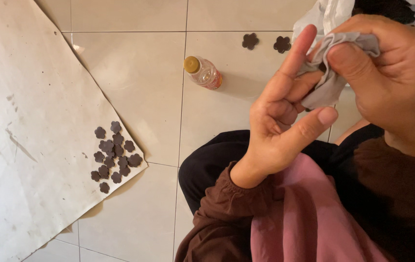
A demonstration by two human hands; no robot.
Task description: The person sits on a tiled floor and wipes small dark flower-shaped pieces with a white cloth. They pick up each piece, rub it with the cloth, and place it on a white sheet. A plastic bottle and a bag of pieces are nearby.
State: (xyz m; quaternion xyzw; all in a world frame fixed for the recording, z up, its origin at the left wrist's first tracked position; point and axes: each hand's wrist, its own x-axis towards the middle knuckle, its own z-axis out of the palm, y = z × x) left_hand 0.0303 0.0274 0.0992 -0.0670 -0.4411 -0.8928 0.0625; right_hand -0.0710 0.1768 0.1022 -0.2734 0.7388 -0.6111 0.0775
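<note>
- The person's left hand is raised palm-up at centre right, its fingers loosely spread and gripping nothing; the forefinger points up to the far side.
- The right hand sits at the far right, its thumb and fingers pinched together on a small grey cloth.
- The cloth is pressed against the left hand's fingers, hanging down between the two hands.
- Brown sleeves cover both wrists, and a pink garment lies across the lap at the near edge.
- On the tiled floor, a small bottle with a yellow cap lies on its side, left of the hands.
- Two dark flower-shaped pieces lie on the tiles beyond it.
- A cluster of similar flower pieces rests on the corner of a large pale paper sheet at the left.
</note>
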